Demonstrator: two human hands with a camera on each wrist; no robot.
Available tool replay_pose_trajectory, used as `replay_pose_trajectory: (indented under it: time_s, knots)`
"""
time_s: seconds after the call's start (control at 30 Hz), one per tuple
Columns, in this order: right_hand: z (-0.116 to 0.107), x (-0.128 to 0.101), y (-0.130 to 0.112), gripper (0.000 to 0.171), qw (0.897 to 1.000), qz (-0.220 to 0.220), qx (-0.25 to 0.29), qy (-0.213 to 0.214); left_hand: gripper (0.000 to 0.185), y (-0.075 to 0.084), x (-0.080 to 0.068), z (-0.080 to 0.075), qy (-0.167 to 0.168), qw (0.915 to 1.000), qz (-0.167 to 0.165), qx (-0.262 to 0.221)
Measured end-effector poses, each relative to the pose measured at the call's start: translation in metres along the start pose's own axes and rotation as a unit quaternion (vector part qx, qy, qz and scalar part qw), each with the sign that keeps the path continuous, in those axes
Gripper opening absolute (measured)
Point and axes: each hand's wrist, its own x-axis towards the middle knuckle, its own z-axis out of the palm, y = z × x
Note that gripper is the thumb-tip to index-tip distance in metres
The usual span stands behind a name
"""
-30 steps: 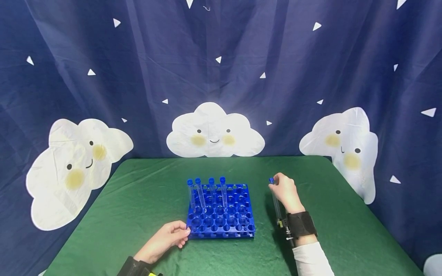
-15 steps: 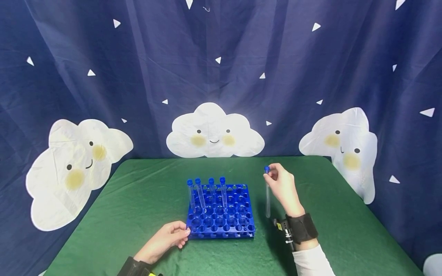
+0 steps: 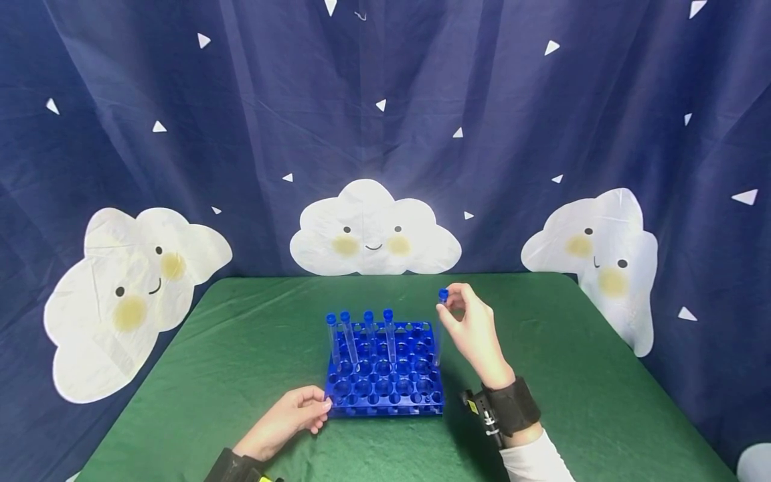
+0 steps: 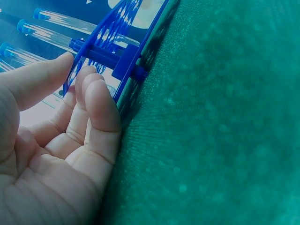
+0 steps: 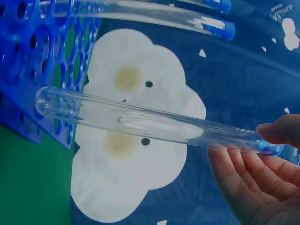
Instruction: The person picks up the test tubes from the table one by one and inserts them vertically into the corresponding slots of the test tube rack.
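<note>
A blue plastic test tube rack with rows of round holes stands on the green cloth. My left hand grips its near left corner, thumb at the upper plate and fingers curled below, as the left wrist view shows. My right hand pinches a clear test tube by its blue-capped end, between thumb and fingers. That tube hangs nearly upright at the rack's right side. In the right wrist view its rounded bottom overlaps the holes of the upper plate.
Several capped test tubes stand in the rack's left and middle holes, some leaning slightly. Green cloth covers the table. Behind it hangs a dark blue curtain with white clouds and small triangles.
My right hand has lifted the test tube off to the right, turned it upright and carried it left to the rack's right edge. The left hand and rack have stayed put.
</note>
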Motion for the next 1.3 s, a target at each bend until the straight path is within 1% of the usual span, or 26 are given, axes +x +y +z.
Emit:
replay_pose_trajectory:
  time_s: [0.33, 0.57, 0.77, 0.93, 1.17, 1.3]
  knots:
    - [0.014, -0.007, -0.007, 0.032, 0.999, -0.013, 0.034, -0.01, 0.023, 0.001, -0.001, 0.001, 0.001, 1.0, 0.0, 0.002]
    - [0.019, -0.01, -0.011, 0.033, 0.998, -0.013, 0.05, -0.02, 0.022, 0.001, -0.001, 0.001, 0.002, 1.0, 0.005, 0.005]
    - [0.023, -0.012, -0.011, 0.032, 0.998, -0.006, 0.047, -0.037, 0.02, 0.001, 0.0, 0.0, 0.002, 1.0, 0.008, 0.005]
    - [0.024, -0.013, -0.011, 0.03, 0.998, -0.009, 0.032, -0.055, 0.019, 0.0, 0.0, 0.0, 0.0, 1.0, 0.005, 0.003]
    - [0.025, -0.013, -0.012, 0.028, 0.996, 0.003, 0.019, -0.087, 0.022, 0.0, 0.0, 0.0, 0.002, 1.0, 0.003, 0.005]
    - [0.026, -0.013, -0.011, 0.028, 0.994, 0.002, 0.014, -0.104, 0.023, -0.001, 0.001, -0.001, 0.001, 1.0, 0.003, 0.004]
